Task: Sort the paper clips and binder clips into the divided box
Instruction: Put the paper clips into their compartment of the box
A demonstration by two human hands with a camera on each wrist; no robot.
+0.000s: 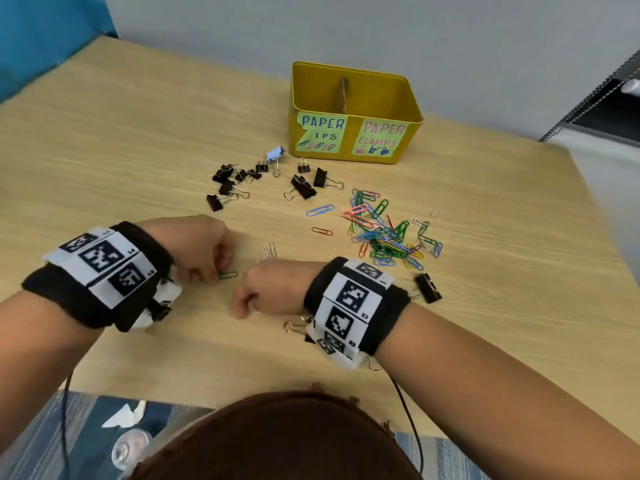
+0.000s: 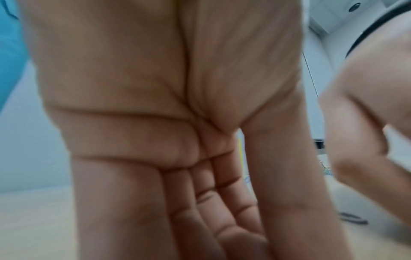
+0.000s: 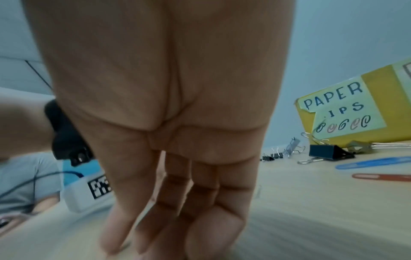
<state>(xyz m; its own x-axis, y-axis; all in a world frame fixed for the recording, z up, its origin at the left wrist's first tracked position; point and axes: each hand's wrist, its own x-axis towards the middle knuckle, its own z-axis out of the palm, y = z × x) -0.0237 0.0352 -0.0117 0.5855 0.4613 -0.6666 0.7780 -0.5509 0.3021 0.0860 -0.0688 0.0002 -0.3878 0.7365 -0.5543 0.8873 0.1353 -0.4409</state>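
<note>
While the left hand (image 1: 204, 247) pinches a green paper clip (image 1: 228, 274) off the bench (image 1: 138, 150), the right hand (image 1: 270, 289) curls at 3 o'clock, contents hidden.

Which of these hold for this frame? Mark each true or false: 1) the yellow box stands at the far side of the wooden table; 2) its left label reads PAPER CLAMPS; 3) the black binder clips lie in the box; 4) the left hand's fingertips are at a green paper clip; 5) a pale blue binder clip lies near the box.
1) True: the yellow divided box stands far across the wooden table.
2) False: the left label is the paper-clip one; the right reads PAPER CLAMPS.
3) False: the black binder clips lie on the table.
4) True: left hand, green paper clip.
5) True: pale blue binder clip.
</note>
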